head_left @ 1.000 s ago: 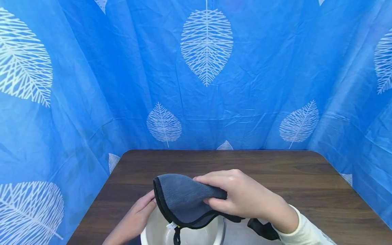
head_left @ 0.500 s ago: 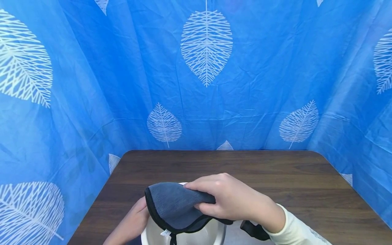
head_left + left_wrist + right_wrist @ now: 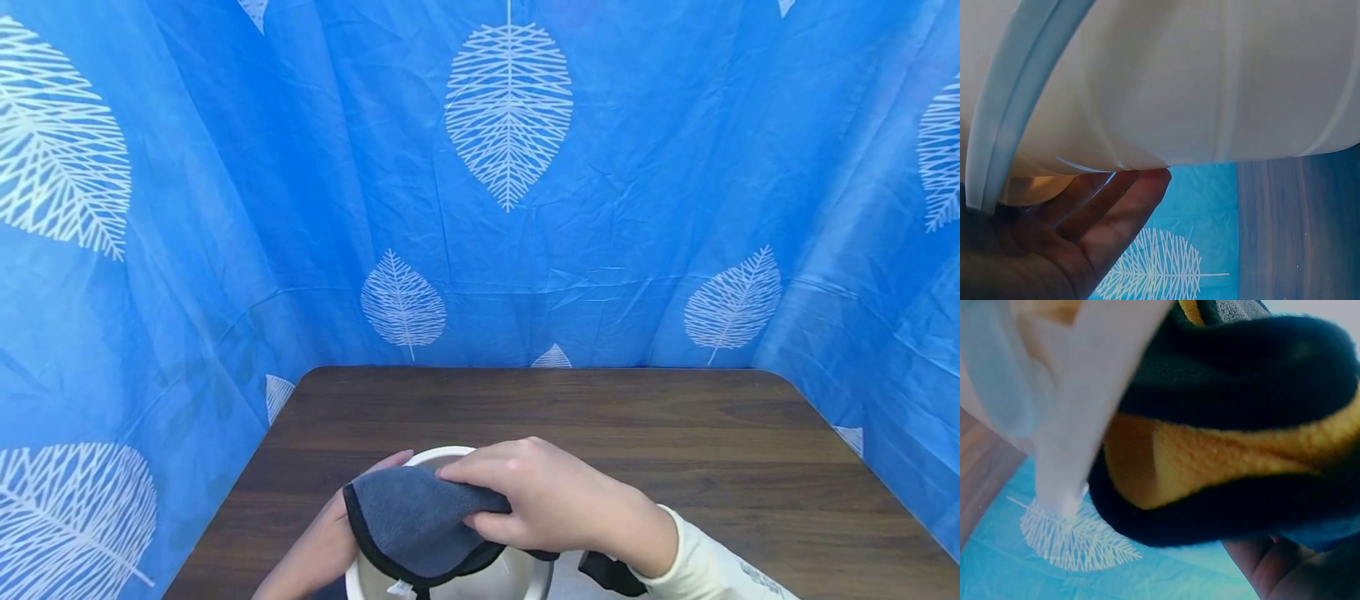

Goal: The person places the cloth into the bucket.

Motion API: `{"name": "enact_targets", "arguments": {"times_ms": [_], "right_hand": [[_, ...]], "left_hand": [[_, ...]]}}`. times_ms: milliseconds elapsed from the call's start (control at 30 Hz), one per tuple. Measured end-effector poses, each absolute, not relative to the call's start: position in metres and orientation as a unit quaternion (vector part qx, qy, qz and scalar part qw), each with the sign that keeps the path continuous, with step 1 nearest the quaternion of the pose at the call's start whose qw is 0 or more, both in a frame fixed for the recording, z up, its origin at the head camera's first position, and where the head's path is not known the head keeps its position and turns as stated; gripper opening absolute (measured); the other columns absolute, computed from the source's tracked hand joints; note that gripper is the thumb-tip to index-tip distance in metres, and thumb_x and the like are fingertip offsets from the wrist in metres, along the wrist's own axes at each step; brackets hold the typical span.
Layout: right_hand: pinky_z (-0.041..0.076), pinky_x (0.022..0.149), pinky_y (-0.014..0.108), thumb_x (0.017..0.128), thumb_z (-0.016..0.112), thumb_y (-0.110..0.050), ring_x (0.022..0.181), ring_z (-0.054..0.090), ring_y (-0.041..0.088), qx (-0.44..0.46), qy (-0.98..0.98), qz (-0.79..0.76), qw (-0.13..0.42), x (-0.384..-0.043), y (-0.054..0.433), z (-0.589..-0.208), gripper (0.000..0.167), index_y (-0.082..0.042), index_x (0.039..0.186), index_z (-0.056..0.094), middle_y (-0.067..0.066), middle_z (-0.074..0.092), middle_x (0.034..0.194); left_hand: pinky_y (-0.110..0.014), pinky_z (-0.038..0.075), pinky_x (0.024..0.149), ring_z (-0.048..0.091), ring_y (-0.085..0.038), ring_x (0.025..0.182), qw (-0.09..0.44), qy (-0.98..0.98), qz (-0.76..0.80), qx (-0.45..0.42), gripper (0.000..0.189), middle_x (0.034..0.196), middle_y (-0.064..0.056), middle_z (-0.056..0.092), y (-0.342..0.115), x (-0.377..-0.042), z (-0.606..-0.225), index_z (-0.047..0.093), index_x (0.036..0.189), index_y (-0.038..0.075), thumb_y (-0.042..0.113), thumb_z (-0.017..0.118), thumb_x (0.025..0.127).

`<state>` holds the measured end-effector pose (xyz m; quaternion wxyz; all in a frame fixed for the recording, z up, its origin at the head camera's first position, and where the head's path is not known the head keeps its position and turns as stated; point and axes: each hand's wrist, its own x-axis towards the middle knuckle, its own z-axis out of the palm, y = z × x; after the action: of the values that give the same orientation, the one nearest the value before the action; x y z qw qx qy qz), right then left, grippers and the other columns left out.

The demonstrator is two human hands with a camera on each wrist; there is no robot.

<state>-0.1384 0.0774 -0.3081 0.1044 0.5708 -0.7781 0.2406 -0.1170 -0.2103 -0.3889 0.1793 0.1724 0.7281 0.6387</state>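
Lower centre: a grey, fleecy cloth, clamped in the right hand's grip, partly hides a round cream bucket; the left hand, fingers extended, touches the bucket's wall. Beyond: wood-grain table, blue leaf-patterned curtain.

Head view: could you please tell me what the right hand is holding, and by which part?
The right hand grips the gray cloth by its folded portion, toward the right in that view.

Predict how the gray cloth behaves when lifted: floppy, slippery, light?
Likely floppy: the gray cloth curves and droops from the right hand. Probably not slippery, since its yellow side looks fuzzy in the right wrist view. Perhaps light for its size: it appears to be soft fabric, gripped by one hand.
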Motion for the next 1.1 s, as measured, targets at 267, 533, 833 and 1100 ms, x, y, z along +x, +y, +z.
{"name": "enact_targets", "arguments": {"times_ms": [267,533,833,1100], "right_hand": [[0.051,0.095,0.020,0.091,0.074,-0.011,0.114,0.064,0.006,0.574,-0.779,0.246,0.060,-0.1372,0.0721,-0.3120,0.040,-0.008,0.130,0.068,0.000,0.071,0.122],[0.050,0.095,0.019,0.093,0.073,-0.013,0.113,0.064,0.004,0.574,-0.784,0.233,0.039,-0.1385,0.0700,-0.3150,0.038,-0.010,0.131,0.067,-0.001,0.070,0.123],[0.050,0.090,0.016,0.094,0.073,-0.014,0.106,0.063,-0.001,0.567,-0.796,0.210,0.006,-0.1411,0.0693,-0.3168,0.035,-0.012,0.128,0.069,-0.006,0.071,0.119],[0.049,0.089,0.015,0.092,0.073,-0.014,0.104,0.062,-0.004,0.554,-0.812,0.180,-0.032,-0.1415,0.0677,-0.3181,0.034,-0.016,0.125,0.071,-0.012,0.070,0.117]], "left_hand": [[-0.029,0.047,0.098,0.047,-0.042,0.133,0.130,0.789,0.569,0.194,0.066,0.152,-0.028,0.040,-0.2087,-0.1161,-0.3892,0.022,0.158,-0.004,0.019,0.056,0.106],[-0.025,0.047,0.095,0.046,-0.040,0.135,0.139,0.777,0.590,0.169,0.060,0.154,-0.025,0.039,-0.2066,-0.1156,-0.3879,0.024,0.160,0.003,0.026,0.047,0.110],[-0.034,0.053,0.095,0.050,-0.037,0.132,0.164,0.752,0.620,0.153,0.058,0.156,-0.027,0.035,-0.2087,-0.1172,-0.3891,0.021,0.162,0.005,0.035,0.033,0.113],[-0.027,0.049,0.096,0.046,-0.037,0.135,0.148,0.763,0.606,0.171,0.054,0.155,-0.024,0.037,-0.2080,-0.1175,-0.3891,0.024,0.160,0.002,0.028,0.031,0.114]]}}
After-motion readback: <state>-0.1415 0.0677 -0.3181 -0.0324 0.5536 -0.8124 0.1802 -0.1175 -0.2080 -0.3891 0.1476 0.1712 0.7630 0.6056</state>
